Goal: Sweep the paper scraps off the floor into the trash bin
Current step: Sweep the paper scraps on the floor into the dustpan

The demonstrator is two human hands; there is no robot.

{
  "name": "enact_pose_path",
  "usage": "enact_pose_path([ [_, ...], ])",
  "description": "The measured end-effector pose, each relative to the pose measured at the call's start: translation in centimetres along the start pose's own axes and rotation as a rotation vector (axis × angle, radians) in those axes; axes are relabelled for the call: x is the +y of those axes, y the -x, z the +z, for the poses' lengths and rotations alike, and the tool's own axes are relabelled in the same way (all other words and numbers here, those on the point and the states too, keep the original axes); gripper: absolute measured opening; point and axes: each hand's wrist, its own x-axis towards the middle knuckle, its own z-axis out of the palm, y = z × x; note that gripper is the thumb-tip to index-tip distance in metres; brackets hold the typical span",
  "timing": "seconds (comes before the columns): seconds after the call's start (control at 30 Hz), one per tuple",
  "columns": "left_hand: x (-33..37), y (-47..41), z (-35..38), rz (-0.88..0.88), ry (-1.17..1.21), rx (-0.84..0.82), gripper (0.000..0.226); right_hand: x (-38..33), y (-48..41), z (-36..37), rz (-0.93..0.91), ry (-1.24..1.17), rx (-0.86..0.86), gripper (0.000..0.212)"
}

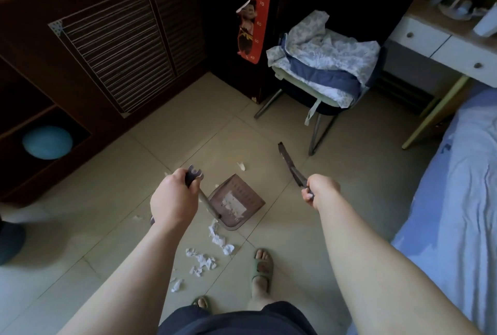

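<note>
My left hand (173, 199) grips the long handle of a brown dustpan (238, 204). The pan rests tilted on the tile floor and has white paper in it. My right hand (318, 191) is closed around a dark stick-like broom handle (289, 165) that points up and away to the left; the broom's head is hidden. Crumpled white paper scraps (219, 239) lie just in front of the pan's near edge. More paper scraps (201, 260) are scattered toward my feet, and one small paper scrap (242, 166) lies beyond the pan. No trash bin shows clearly.
A chair (322, 71) piled with bedding stands behind the dustpan. A bed (457, 200) runs along the right, with a white desk (443, 47) beyond it. A dark wooden cabinet (115, 52) lines the left wall. A dark round object (8, 240) sits at the left edge. My slippered foot (262, 267) is near the scraps.
</note>
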Motion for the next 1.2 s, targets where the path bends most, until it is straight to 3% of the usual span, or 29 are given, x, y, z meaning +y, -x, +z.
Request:
enact_pose_path([
  [0.27,4.9,-2.7,3.6,-0.063,0.001,0.012,0.02,-5.2,-6.0,1.3,-0.002,0.056,-0.029,0.019],
  [0.6,4.4,-4.0,3.4,-0.174,0.023,0.075,0.019,-5.6,-9.0,5.9,0.009,0.249,-0.137,0.021],
  [0.93,-0.3,-2.8,-0.2,-0.229,0.014,0.111,0.025,-3.3,-2.5,10.8,-0.031,0.477,-0.304,0.036],
  [1.2,-7.6,0.0,-4.3,-0.207,0.002,0.117,0.024,3.1,4.8,12.3,-0.018,0.578,-0.348,0.03],
])
